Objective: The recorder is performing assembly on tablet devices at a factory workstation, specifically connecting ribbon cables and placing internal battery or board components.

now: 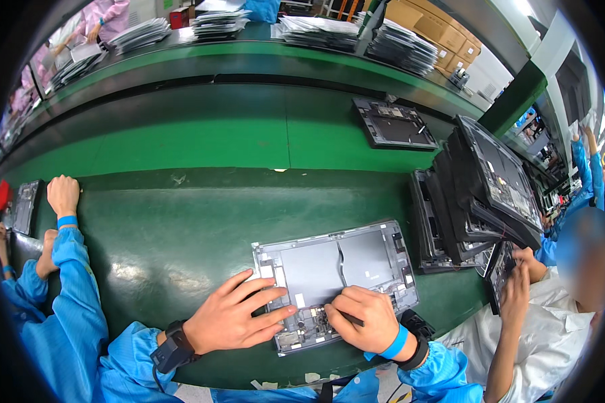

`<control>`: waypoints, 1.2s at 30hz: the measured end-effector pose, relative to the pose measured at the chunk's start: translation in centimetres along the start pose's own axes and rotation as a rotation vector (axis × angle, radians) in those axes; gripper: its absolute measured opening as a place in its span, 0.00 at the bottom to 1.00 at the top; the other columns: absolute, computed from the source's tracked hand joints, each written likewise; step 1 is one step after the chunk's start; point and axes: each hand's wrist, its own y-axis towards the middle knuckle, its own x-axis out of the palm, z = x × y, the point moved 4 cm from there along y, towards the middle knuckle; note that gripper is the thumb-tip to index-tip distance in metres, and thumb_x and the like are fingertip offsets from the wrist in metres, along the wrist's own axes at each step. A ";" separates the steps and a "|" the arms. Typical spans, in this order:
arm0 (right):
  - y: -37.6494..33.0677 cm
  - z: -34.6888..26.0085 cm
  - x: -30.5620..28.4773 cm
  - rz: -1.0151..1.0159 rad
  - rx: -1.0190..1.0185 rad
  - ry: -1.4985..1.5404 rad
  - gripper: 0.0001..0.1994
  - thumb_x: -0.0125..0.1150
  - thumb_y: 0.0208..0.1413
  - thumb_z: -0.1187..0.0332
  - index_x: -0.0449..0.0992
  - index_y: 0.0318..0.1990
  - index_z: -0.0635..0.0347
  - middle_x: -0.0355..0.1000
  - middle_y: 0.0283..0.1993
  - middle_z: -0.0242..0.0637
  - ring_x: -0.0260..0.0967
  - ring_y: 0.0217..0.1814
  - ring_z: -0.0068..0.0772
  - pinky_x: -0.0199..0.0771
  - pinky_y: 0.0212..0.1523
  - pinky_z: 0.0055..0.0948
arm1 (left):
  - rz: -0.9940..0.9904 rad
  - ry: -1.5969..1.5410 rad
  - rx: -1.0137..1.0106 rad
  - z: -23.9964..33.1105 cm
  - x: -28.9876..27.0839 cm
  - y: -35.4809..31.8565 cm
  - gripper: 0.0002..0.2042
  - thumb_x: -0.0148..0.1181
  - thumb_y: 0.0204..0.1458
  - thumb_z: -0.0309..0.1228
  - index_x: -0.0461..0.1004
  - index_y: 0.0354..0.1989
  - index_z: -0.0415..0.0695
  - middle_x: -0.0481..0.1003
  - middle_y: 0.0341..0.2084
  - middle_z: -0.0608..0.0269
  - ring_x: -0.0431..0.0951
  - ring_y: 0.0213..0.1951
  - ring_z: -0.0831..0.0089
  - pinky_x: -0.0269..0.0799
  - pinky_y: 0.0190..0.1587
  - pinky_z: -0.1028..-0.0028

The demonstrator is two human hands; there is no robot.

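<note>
An opened tablet-like device [312, 265] lies on the green table in front of me, its grey inside facing up. A black cable [341, 262] runs down its middle, and a strip of circuit board [314, 322] lines its near edge. Spread over the device's left edge, my left hand [238, 316] rests its fingertips on the frame. My right hand [368, 318] is closed in a pinch above the circuit board, round a thin dark tool [353, 320]. The tool's tip is hidden by my fingers, and its exact kind cannot be told.
To the right stands a leaning stack of similar opened devices [497, 178]. Another device [396, 126] lies on the far green ledge. A co-worker at right handles a dark device [499, 272]; a blue-sleeved co-worker's fist [63, 195] rests at left. Stacked thin panels [316, 32] line the back shelf.
</note>
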 end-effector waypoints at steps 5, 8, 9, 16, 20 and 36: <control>0.2 0.3 0.2 -0.034 0.017 0.016 0.03 0.63 0.48 0.74 0.75 0.27 0.62 0.64 0.23 0.39 0.66 0.23 0.43 0.65 0.23 0.38 | -0.005 0.058 0.029 0.0 0.3 -0.1 0.16 0.64 0.52 0.43 0.79 0.50 0.59 0.75 0.50 0.70 0.71 0.58 0.67 0.63 0.64 0.58; 0.0 0.2 0.1 -0.028 0.035 0.024 0.03 0.63 0.48 0.74 0.75 0.26 0.62 0.63 0.23 0.40 0.65 0.23 0.44 0.65 0.23 0.39 | 0.033 0.037 0.060 0.0 0.3 0.0 0.15 0.64 0.52 0.41 0.80 0.48 0.57 0.75 0.48 0.69 0.72 0.57 0.66 0.65 0.64 0.58; 0.0 0.2 0.1 -0.025 0.038 0.028 0.04 0.63 0.49 0.74 0.75 0.26 0.62 0.63 0.23 0.40 0.65 0.24 0.44 0.65 0.23 0.39 | 0.054 0.006 0.061 -0.1 0.2 0.0 0.15 0.65 0.51 0.41 0.80 0.47 0.56 0.76 0.48 0.70 0.72 0.57 0.65 0.65 0.64 0.58; -0.1 0.1 0.3 -0.013 0.039 0.041 0.04 0.62 0.49 0.74 0.74 0.26 0.63 0.64 0.23 0.40 0.66 0.25 0.44 0.65 0.24 0.39 | 0.061 -0.030 0.052 -0.3 0.0 0.0 0.13 0.65 0.51 0.40 0.81 0.46 0.56 0.76 0.48 0.70 0.73 0.56 0.66 0.66 0.63 0.59; -0.2 0.1 0.3 0.009 0.023 0.041 0.04 0.62 0.49 0.74 0.74 0.26 0.63 0.64 0.24 0.40 0.66 0.26 0.44 0.65 0.23 0.39 | 0.029 0.023 0.041 0.0 -0.1 0.1 0.12 0.65 0.51 0.39 0.81 0.44 0.58 0.76 0.48 0.69 0.73 0.55 0.67 0.67 0.62 0.59; -6.2 7.2 -2.9 0.402 0.475 0.639 0.22 0.42 0.70 0.59 0.68 0.64 0.62 0.63 0.69 0.43 0.52 0.75 0.39 0.47 0.73 0.34 | 0.208 -0.340 -0.646 3.8 2.6 -2.3 0.30 0.47 0.63 0.29 0.47 0.71 0.33 0.49 0.69 0.38 0.48 0.72 0.50 0.42 0.71 0.59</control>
